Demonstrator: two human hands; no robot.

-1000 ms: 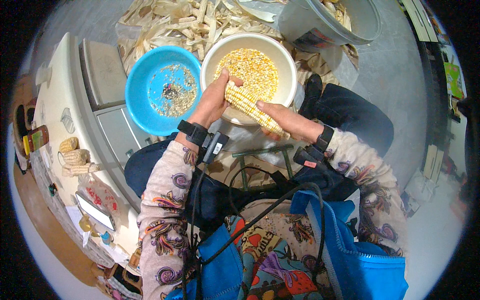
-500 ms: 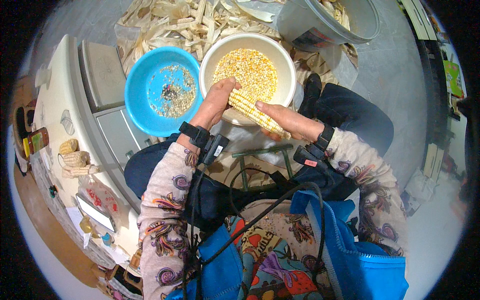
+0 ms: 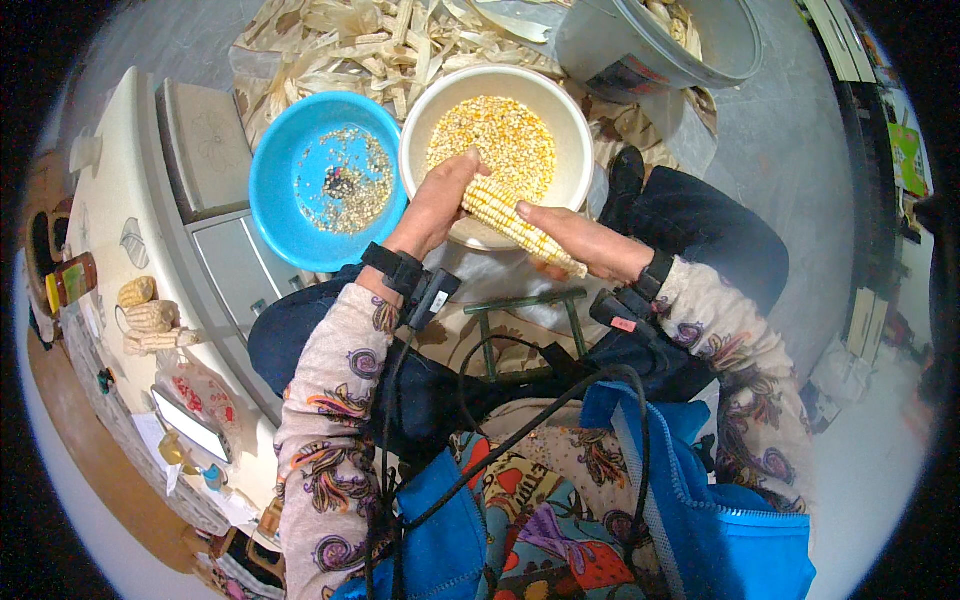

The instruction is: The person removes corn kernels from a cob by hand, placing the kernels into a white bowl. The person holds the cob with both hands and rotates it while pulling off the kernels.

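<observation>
A pale yellow corn cob (image 3: 515, 222) lies slantwise over the near rim of a white bowl (image 3: 576, 120) that is partly filled with loose yellow kernels (image 3: 495, 135). My left hand (image 3: 437, 202) grips the cob's upper end, thumb pressed on the kernels. My right hand (image 3: 580, 243) holds the lower end from the right. Both wrists wear black bands with small devices. Left of the white bowl sits a blue bowl (image 3: 283, 170) with a thin scatter of kernels and chaff.
Dry corn husks (image 3: 370, 45) cover the ground beyond the bowls. A grey bucket (image 3: 650, 50) stands at the back right. On the left is a white cabinet (image 3: 150, 230) with bare cobs (image 3: 148, 317) and a jar (image 3: 70, 282) on it. A blue bag (image 3: 700, 500) hangs at my front.
The left thumb has moved along the cob's upper end, and the cob has tilted slightly; both hands keep their hold over the white bowl.
</observation>
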